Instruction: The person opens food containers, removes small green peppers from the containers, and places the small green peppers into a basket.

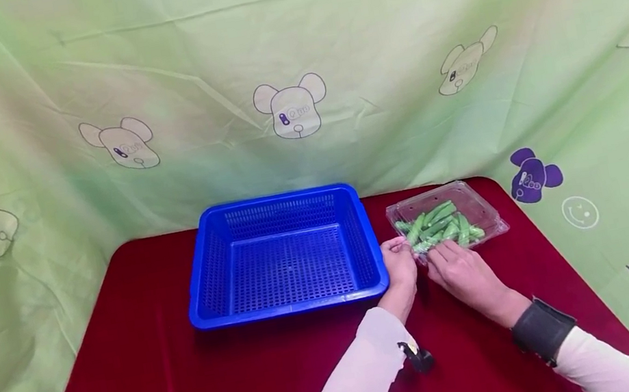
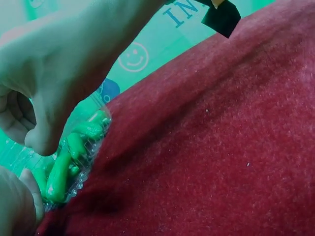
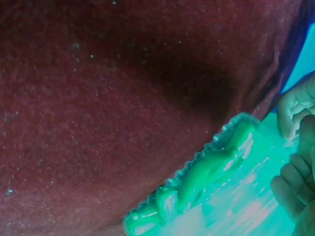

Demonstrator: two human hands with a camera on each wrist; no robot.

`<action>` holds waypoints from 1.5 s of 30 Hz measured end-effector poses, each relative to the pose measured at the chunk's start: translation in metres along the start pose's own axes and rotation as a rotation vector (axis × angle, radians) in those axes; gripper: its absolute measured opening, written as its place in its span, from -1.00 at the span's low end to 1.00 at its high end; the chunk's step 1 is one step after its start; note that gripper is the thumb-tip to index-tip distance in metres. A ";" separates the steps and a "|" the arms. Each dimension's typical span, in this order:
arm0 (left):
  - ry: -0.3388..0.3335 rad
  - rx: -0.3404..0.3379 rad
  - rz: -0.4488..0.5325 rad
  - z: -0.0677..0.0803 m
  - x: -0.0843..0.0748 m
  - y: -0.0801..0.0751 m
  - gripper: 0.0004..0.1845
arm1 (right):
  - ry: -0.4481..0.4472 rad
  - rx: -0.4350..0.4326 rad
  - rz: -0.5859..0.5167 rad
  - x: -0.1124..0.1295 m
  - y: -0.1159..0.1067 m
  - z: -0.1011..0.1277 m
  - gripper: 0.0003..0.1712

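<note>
Red cloth table, green curtain behind and beside. Left hand pinching the near corner of the clear box of green pods — right hand curled on its front edge. Blue basket just left of the fingers; bare cloth nearer.

- A deep red cloth is covering the table.
- A bright blue basket, perforated with rows of small holes, is sitting at the middle.
- A clear, colourless plastic box is lying to its right, showing green pods inside.
- A pale green backdrop is hanging at the far side, printed with cream mouse-head outlines, one purple mouse head and dark lettering at the right.
- White sleeves are covering both forearms; the left sleeve is carrying small grey letters.
- A black wrist strap is wrapping the right wrist.
</note>
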State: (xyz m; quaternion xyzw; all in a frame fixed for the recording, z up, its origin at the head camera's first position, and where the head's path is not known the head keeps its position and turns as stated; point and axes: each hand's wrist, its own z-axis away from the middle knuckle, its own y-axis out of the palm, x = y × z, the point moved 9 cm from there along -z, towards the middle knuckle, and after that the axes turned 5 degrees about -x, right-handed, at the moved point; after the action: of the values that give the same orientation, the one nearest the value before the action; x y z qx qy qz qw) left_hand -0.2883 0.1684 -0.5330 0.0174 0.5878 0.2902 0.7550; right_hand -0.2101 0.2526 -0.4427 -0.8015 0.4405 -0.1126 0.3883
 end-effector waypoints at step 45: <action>-0.078 0.124 -0.048 0.011 0.014 -0.008 -0.84 | 0.103 0.256 0.058 -0.094 -0.013 0.025 -0.19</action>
State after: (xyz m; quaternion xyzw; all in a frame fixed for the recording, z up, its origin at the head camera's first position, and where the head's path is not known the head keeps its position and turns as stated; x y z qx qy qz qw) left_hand -0.2731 0.1718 -0.5444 0.0614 0.5748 0.2343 0.7816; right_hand -0.2441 0.3438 -0.4351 -0.7256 0.4649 -0.1978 0.4673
